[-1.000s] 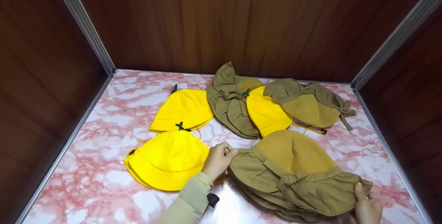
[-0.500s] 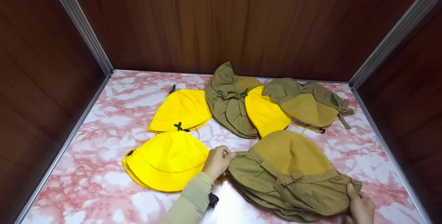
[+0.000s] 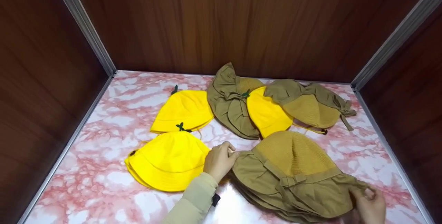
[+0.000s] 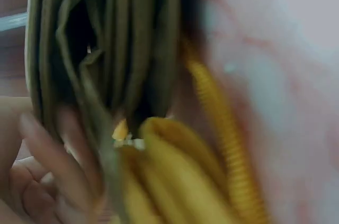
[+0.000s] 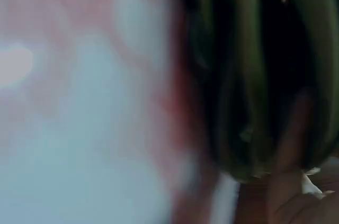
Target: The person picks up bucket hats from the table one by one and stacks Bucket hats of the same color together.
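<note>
A stack of olive sun hats (image 3: 293, 155), with mustard knit crowns and a bow on the top one, lies at the front right in the head view. My left hand (image 3: 221, 162) pinches the stack's left brim edge. At the opposite end, my right hand (image 3: 371, 203) pinches the top hat's brim and draws it out to a point. The left wrist view shows the layered olive brims (image 4: 122, 38) beside my fingers (image 4: 58, 166), with a yellow brim (image 4: 180, 171) close below. In the blurred right wrist view, one finger (image 5: 291, 150) reaches between dark brim folds (image 5: 249, 75).
A yellow bucket hat (image 3: 169, 162) with a green sprout lies just left of my left hand. Behind are another yellow hat (image 3: 184, 110), an olive hat (image 3: 229, 110), a third yellow hat (image 3: 267, 112) and an olive hat (image 3: 310, 106). Wooden panels (image 3: 221, 23) enclose the marbled table (image 3: 86, 182).
My right hand shifted slightly left, then back right, and its grip on the brim changed; the brim edge there is now stretched outward. My left hand stays at the left brim edge.
</note>
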Motion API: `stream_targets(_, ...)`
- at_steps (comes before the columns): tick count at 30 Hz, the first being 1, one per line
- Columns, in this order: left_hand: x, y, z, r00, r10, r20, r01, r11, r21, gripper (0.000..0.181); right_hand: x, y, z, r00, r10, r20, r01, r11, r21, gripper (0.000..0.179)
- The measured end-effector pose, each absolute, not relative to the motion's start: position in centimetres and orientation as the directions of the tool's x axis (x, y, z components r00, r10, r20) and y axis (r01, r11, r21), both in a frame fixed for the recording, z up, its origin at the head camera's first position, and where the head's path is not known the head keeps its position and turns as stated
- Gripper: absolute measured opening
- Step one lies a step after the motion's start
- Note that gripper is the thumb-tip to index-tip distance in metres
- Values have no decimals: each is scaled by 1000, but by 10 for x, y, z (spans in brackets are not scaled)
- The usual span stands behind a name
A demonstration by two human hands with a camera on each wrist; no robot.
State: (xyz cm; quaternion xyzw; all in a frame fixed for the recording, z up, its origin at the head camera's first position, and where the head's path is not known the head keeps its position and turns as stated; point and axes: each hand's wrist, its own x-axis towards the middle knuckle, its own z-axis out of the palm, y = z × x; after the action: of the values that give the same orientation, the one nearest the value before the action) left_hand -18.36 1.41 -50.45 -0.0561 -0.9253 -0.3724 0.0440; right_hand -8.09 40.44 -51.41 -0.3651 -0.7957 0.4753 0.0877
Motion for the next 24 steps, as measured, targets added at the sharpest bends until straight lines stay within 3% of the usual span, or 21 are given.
stream_targets(4, -181, 25, -489, -958, 90, 273, 225, 827, 516, 16, -77, 393, -488, -758, 651, -32, 428, 460, -778, 59)
stream_targets(8, -179, 46, -471, -914, 188, 359, 331, 857, 395, 30, -82, 370, -462, -845, 525, 100, 262, 570, -779, 60)
stream_targets(13, -173, 86, -454, -921, 331, 205, 382, 870, 313, 51, -99, 336, -443, -950, 282, 135, 66, 602, -796, 62)
stream_targets(17, -169, 115, -461, -891, 441, 107, 453, 869, 197, 62, -124, 314, -457, -980, 13, 197, -129, 712, -690, 67)
stream_targets(20, -167, 127, -473, -863, 505, 21, 503, 856, 115, 77, -140, 308, -473, -987, -131, 90, -159, 816, -556, 78)
stream_targets(24, -168, 131, -486, -842, 530, -97, 524, 848, 80, 89, -151, 308, -491, -982, -179, -63, -130, 877, -462, 88)
